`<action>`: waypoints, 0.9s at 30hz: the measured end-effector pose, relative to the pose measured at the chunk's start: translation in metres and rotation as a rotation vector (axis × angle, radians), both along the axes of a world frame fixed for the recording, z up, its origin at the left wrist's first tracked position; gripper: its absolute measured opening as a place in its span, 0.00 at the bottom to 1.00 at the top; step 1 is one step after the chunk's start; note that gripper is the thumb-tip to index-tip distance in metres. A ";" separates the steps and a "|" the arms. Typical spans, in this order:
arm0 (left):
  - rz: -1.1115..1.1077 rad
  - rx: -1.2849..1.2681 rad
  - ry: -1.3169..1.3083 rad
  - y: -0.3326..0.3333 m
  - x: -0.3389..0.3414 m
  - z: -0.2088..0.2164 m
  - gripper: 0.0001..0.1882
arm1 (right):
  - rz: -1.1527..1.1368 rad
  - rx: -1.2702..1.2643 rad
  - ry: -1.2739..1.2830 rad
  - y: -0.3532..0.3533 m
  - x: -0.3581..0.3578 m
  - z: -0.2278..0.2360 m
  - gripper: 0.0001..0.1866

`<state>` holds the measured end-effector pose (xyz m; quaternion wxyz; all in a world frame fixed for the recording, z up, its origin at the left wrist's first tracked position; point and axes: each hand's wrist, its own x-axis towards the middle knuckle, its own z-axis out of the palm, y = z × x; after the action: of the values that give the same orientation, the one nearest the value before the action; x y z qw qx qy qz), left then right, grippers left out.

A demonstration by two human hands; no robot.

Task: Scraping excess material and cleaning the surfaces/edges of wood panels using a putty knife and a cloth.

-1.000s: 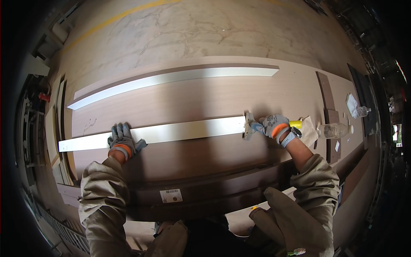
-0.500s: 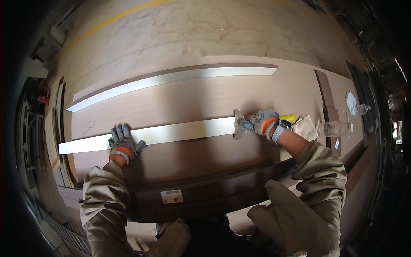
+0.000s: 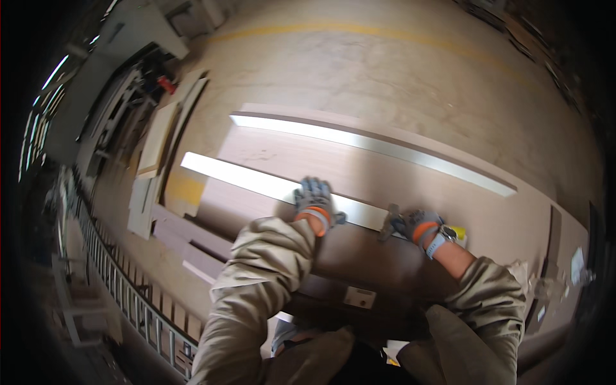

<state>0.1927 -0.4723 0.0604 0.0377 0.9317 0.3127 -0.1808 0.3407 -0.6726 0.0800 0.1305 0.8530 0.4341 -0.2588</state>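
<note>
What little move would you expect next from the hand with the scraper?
Probably another short stroke along the near pale strip toward the left hand. The right hand has its grip on the scraper at the strip's end, while the left hand presses the strip flat on the brown panel.

A second long pale strip (image 3: 385, 149) lies along the far edge of the brown wooden bench (image 3: 449, 192), well apart from the near work. Beyond it spreads a cracked concrete floor (image 3: 398, 70) crossed by a painted yellow line (image 3: 359, 30). To the left, pale wooden boards (image 3: 157, 138) lie stacked on the floor, and a metal ladder-like rail (image 3: 122, 282) runs along the lower left.
</note>
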 end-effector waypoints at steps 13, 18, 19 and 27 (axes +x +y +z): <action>0.013 -0.345 0.164 0.088 -0.121 0.087 0.36 | 0.195 -0.052 -0.107 0.123 -0.058 -0.010 0.27; -0.215 -0.331 0.072 0.070 -0.159 0.081 0.35 | 0.115 0.018 -0.093 0.199 -0.104 0.000 0.29; -0.240 -0.358 0.056 0.070 -0.161 0.078 0.36 | 0.154 0.029 -0.108 0.212 -0.114 0.002 0.29; -0.224 -0.307 -0.043 0.092 -0.165 0.051 0.36 | 0.146 0.030 -0.121 0.336 -0.164 -0.015 0.31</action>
<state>0.0276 -0.3799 0.1113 0.1658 0.9476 0.1747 -0.2098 0.1769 -0.3368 0.0648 0.1622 0.8352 0.4900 -0.1900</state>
